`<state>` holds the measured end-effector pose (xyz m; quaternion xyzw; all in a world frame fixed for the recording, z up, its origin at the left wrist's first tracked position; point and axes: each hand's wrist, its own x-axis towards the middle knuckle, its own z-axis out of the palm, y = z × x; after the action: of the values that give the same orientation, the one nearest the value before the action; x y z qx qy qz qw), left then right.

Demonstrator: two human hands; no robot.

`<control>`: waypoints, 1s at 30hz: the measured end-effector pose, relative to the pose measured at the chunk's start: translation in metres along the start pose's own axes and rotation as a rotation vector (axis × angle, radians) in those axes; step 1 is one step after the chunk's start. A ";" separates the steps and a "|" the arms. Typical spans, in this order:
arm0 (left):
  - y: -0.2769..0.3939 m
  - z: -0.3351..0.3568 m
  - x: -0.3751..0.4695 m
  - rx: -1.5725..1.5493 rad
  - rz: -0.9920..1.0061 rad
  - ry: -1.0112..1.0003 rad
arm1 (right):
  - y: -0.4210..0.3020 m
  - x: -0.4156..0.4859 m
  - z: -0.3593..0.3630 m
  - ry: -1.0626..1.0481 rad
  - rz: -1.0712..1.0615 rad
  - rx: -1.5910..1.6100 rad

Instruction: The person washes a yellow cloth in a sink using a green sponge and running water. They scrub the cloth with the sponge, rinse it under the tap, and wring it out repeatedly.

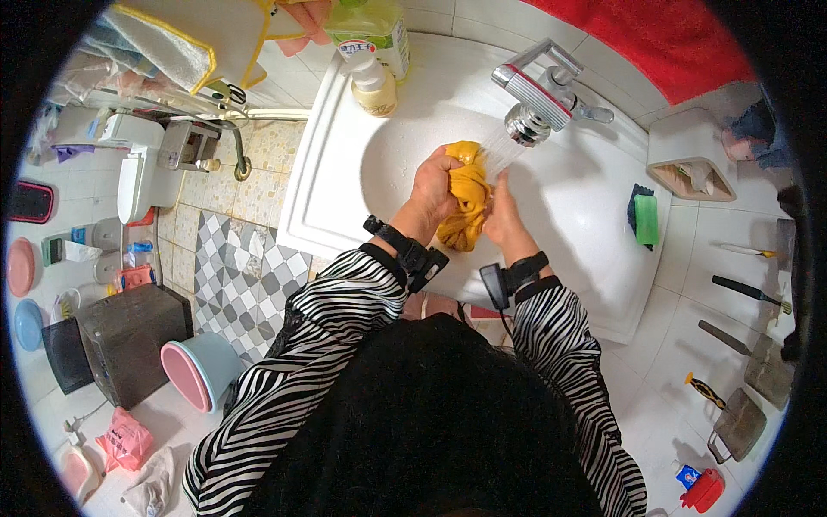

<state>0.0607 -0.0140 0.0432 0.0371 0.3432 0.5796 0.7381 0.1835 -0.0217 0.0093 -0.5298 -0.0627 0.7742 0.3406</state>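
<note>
My left hand [434,187] grips a bunched, wet yellow cloth [470,190] over the basin of a white sink [555,278]. My right hand [507,213] lies against the cloth's right side, its thumb and fingers extended upward; its palm side is partly hidden. Water sprays from the round head of a chrome faucet [528,124] down toward the top of the cloth and my right fingertips. Each wrist bears a black strap with a small device.
A pump bottle [375,90] and a green-labelled jug [387,39] stand at the sink's back left corner. A green sponge [646,220] sits on the right rim, near a beige holder [691,155]. A red towel [672,45] hangs behind the faucet. Nested buckets [213,368] stand at lower left.
</note>
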 end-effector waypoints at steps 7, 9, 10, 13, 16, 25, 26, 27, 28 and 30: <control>0.017 -0.001 0.007 -0.067 -0.216 -0.027 | -0.023 0.015 0.003 -0.124 -0.318 0.083; 0.019 -0.010 0.019 0.032 -0.211 0.106 | -0.015 0.013 0.017 -0.015 -0.527 -0.121; 0.015 -0.014 0.021 0.093 -0.165 0.183 | -0.012 0.012 0.023 0.066 -0.621 -0.242; -0.015 -0.021 0.023 0.455 0.038 0.254 | -0.006 0.010 0.035 0.180 -0.814 -0.729; -0.029 -0.024 0.024 0.601 0.049 0.260 | -0.007 0.011 0.038 0.369 -0.858 -0.778; -0.025 -0.022 0.018 0.604 0.092 0.144 | -0.008 0.013 0.039 0.323 -0.927 -1.121; -0.025 -0.022 0.018 0.457 -0.047 0.144 | -0.008 0.012 0.038 0.236 -0.754 -0.722; -0.025 -0.022 0.019 0.490 0.029 0.185 | -0.009 0.013 0.040 0.211 -0.765 -0.850; -0.024 -0.021 0.020 0.527 0.051 0.182 | -0.009 0.013 0.038 0.229 -0.817 -0.961; -0.021 -0.018 0.020 0.337 0.021 0.289 | -0.011 0.014 0.038 0.278 -0.737 -1.166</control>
<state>0.0700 -0.0089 0.0108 0.0797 0.5371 0.5210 0.6586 0.1534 0.0053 0.0197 -0.6644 -0.5986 0.3738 0.2460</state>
